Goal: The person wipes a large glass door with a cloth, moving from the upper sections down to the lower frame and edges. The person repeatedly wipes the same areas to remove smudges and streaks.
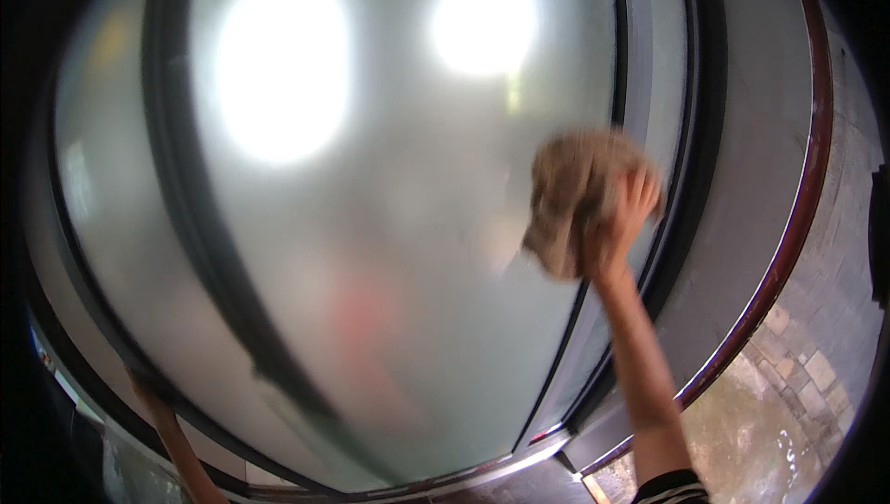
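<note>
My right hand (633,201) holds a bunched brown cloth (573,191) against a frosted glass panel (417,177), by the panel's right edge. The cloth overlaps the dark frame strip (619,38) there and is slightly blurred. At the lower left, my left arm reaches up to the dark edge of the frame. Little of my left hand (138,382) shows beside that edge; its fingers are hidden, so whether it grips anything is unclear.
A dark upright bar (201,191) divides the glass on the left. Right of the frame stand a grey wall panel (758,121) and a dark red edge strip (799,247). Stone paving (813,379) lies at the lower right. Bright reflections cover the upper glass.
</note>
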Demonstrator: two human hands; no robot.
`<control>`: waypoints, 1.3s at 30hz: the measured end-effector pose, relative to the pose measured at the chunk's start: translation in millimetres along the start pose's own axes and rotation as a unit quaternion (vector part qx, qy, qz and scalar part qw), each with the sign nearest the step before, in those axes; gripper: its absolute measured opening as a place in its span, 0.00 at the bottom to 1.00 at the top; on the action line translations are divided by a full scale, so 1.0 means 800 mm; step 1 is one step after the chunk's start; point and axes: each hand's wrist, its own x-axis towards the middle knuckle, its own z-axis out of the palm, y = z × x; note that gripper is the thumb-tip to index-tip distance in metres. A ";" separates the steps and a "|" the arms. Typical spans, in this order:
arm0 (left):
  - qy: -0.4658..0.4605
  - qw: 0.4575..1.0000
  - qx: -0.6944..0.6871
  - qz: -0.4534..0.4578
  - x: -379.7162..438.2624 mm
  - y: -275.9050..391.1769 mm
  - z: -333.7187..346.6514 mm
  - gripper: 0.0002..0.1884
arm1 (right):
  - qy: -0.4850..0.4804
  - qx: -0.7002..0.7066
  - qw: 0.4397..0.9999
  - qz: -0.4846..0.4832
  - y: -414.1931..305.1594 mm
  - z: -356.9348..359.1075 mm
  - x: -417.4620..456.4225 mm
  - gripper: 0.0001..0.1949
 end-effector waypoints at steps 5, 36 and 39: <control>0.044 0.992 -0.087 -0.079 -0.003 -0.020 0.033 0.39 | -0.174 0.058 0.977 0.113 -0.033 -0.093 -0.304 0.25; -0.027 0.958 0.057 -0.278 -0.192 0.053 -0.037 0.27 | -0.226 0.366 0.901 -0.055 -0.207 -0.129 -0.265 0.31; -0.091 0.874 -0.043 -0.475 -0.349 0.036 -0.107 0.10 | -0.297 0.230 0.922 -0.090 -0.114 -0.085 -0.198 0.25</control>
